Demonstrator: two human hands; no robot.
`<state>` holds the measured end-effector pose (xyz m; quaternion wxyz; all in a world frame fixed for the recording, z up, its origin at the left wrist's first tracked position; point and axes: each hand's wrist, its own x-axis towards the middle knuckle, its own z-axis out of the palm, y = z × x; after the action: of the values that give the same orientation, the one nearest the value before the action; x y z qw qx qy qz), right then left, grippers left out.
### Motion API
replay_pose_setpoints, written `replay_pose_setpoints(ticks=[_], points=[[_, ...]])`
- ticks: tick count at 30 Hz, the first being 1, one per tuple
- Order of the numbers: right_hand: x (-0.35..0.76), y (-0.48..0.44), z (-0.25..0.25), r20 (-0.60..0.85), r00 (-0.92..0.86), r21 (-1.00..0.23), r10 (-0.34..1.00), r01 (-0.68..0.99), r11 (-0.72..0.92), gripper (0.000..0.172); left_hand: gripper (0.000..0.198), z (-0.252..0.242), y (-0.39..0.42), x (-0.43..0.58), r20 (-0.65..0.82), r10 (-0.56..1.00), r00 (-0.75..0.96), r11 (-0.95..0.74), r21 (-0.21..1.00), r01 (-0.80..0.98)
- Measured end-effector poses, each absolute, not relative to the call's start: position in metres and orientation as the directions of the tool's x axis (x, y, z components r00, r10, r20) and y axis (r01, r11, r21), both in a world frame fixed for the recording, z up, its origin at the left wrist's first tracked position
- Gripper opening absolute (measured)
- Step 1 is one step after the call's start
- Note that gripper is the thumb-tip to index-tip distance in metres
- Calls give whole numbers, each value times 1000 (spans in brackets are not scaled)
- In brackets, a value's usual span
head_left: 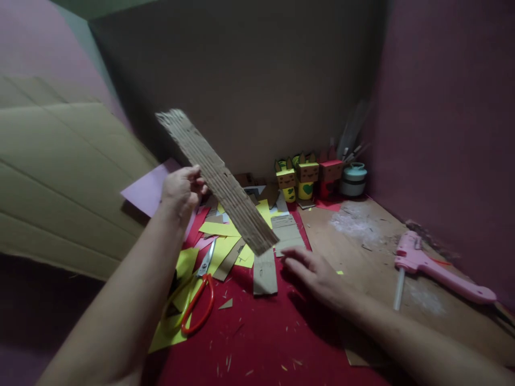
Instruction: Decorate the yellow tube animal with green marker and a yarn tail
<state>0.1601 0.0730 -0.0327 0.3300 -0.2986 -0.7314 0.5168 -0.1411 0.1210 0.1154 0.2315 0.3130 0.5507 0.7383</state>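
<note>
My left hand [182,190] is closed on the edge of a long corrugated cardboard strip [223,185], which it holds up at a slant over the work surface. Ridges run along the strip's length, and its upper end is ragged. Over the red sheet [241,343], my right hand [309,271] has its fingers stretched out and grips nothing. Just left of its fingertips lies a small cardboard rectangle [265,276], with another cardboard piece [287,233] beyond it. Scissors with red and yellow handles [199,300] rest below my left hand, on yellow paper.
A pink glue gun [438,268] lies on the wooden board [330,236] at right. Several box-headed paper figures [308,174] stand at the back beside a teal-lidded jar [354,179]. Yellow paper scraps [221,230] cover the middle. A large cardboard sheet [60,177] leans at left.
</note>
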Motion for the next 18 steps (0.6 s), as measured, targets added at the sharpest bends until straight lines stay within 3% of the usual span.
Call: replay_pose_setpoints(ticks=[2,4,13,18], points=[[161,75,-30,40,-596,-998,802,-60,5,31,27,97,115,-125,129,745,-655,-205,978,-40],[161,75,-28,-14,-659,-974,752,-162,-160,38,29,77,109,-110,68,781,-620,-140,988,-68],[158,65,-27,-158,-748,-924,644,-119,-364,48,33,15,91,-74,-86,875,-477,24,990,-136],[159,67,-25,-234,-779,-866,582,-104,-488,60,22,-8,72,-58,-230,930,-288,197,970,-142]])
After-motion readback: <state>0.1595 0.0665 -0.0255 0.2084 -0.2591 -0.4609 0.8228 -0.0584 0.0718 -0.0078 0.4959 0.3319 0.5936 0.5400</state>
